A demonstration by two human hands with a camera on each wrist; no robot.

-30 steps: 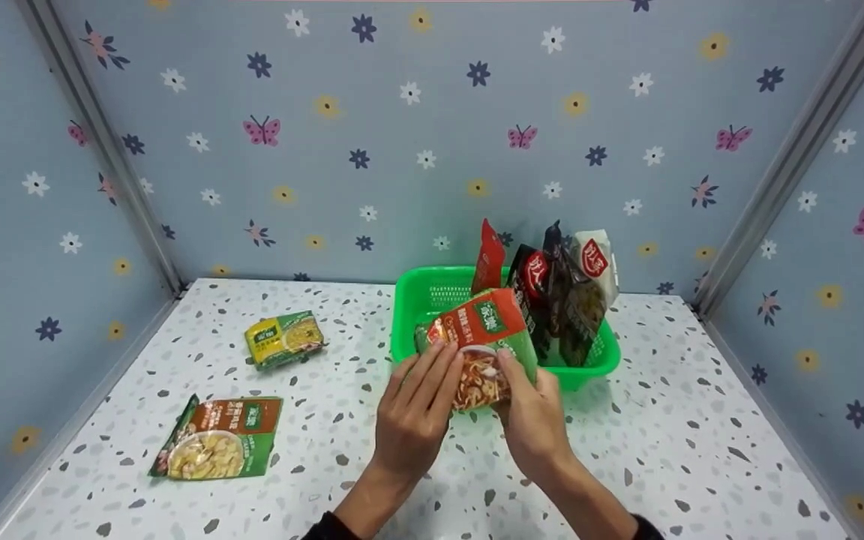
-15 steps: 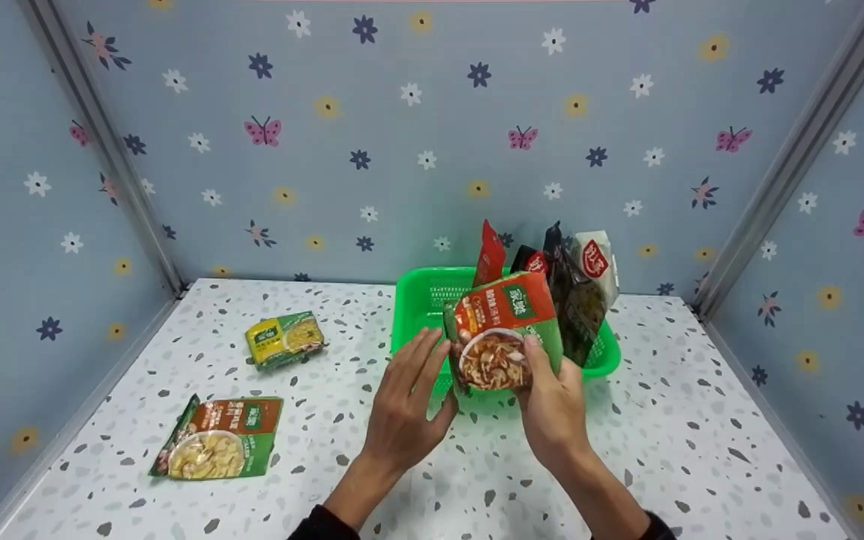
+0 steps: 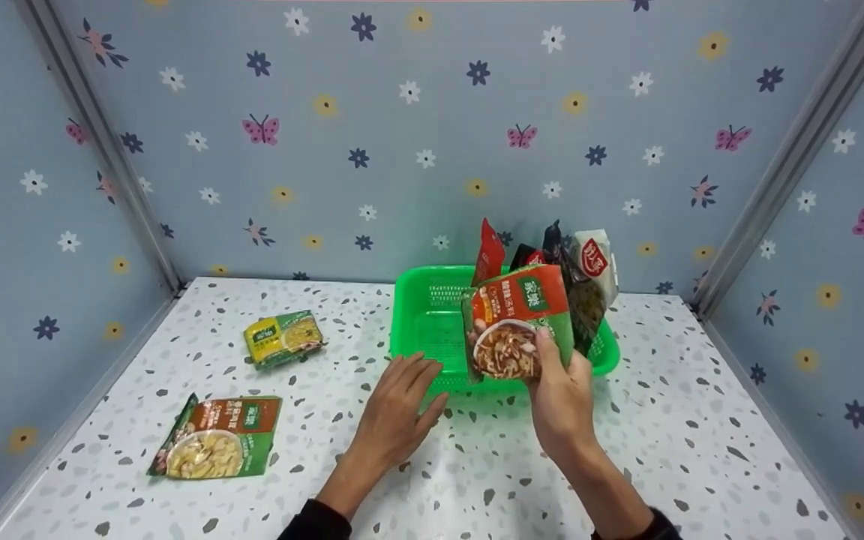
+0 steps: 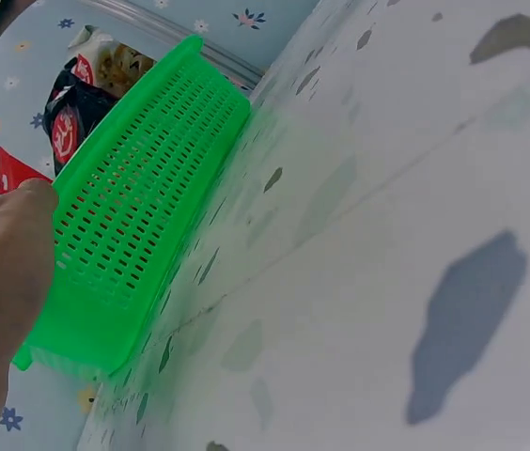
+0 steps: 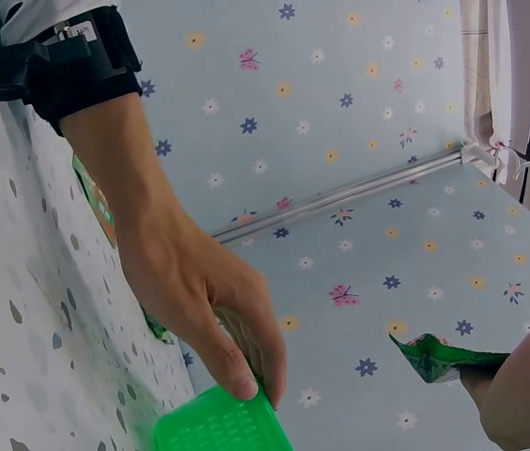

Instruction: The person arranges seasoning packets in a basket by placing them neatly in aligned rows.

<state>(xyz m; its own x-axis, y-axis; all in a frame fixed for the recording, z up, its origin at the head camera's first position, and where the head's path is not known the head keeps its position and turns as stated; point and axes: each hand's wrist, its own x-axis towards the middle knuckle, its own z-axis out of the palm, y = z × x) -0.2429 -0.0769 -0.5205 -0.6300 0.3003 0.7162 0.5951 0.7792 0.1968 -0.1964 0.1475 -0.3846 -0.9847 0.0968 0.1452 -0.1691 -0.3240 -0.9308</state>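
Head view shows us the right hand point(image 3: 563, 405) holding a red-and-green soup packet point(image 3: 511, 330), with the thumb across its printed front. We see the packet tilted over the near middle part of a green plastic basket point(image 3: 403, 319), its bowl picture turned up towards us. The left hand point(image 3: 394, 412) holds nothing that we can make out; its fingers lie relaxed and fairly straight, close together, at the near left corner of the basket, with the thumb apart. We cannot tell whether it touches the rim.

Behind the held packet, we find a red packet point(image 3: 487, 255), a black packet point(image 3: 526, 257), a dark pouch point(image 3: 554, 246) and a white packet with a red badge point(image 3: 600, 262), all standing in the basket from its middle to its right side.

Well to the left, on the speckled surface point(image 3: 357, 315), we see a yellow-and-green packet point(image 3: 284, 339) at the far side and a larger brown-and-green packet point(image 3: 218, 439) nearer us, both lying down. Blue flowered panels point(image 3: 402, 142) rise behind and at the sides. Right wrist view gives us a black device point(image 5: 35, 70) strapped to the left wrist.
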